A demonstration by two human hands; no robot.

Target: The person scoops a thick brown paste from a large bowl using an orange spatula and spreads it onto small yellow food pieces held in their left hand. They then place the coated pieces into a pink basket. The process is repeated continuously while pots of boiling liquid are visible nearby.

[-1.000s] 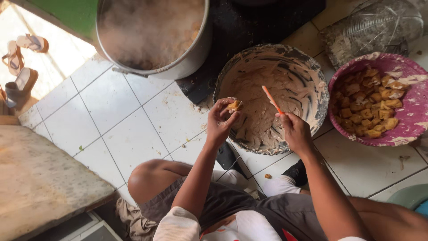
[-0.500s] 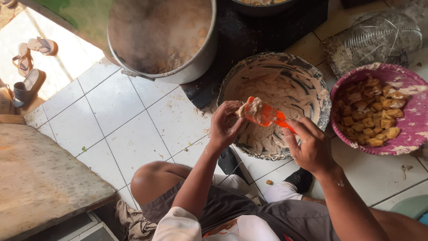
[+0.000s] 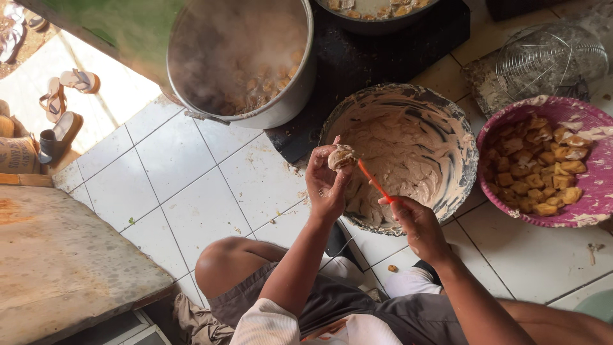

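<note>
White floor tiles [image 3: 191, 191] form the working surface, and you sit on them with 1 bare knee raised. Take the batter bowl [image 3: 463, 137] as the reference landmark: it stands directly ahead of you, its inside smeared with pale brown paste.

Your left hand [image 3: 327, 185] is raised just above the near-left rim of the batter bowl. Its fingers are curled closed around a filled tofu piece [image 3: 343, 156], which sits at the fingertips.

Your right hand [image 3: 415, 220] is at the near rim of the batter bowl. Its fingers are pinched together on an orange spatula [image 3: 373, 182]. The spatula tip touches the filled tofu piece.

Right of the batter bowl, near it, stands 1 pink basin [image 3: 597, 124] holding fried tofu pieces [image 3: 536, 166]. Beyond the pink basin lies a wire strainer [image 3: 549, 57].

Left of the batter bowl and further from you stands a large metal pot [image 3: 300, 83] containing liquid and floating pieces. Both the pot and the far edge of the batter bowl rest on a dark mat [image 3: 377, 57].

Well left of the batter bowl lie sandals [image 3: 60, 96] and a worn wooden board [image 3: 57, 262].
</note>
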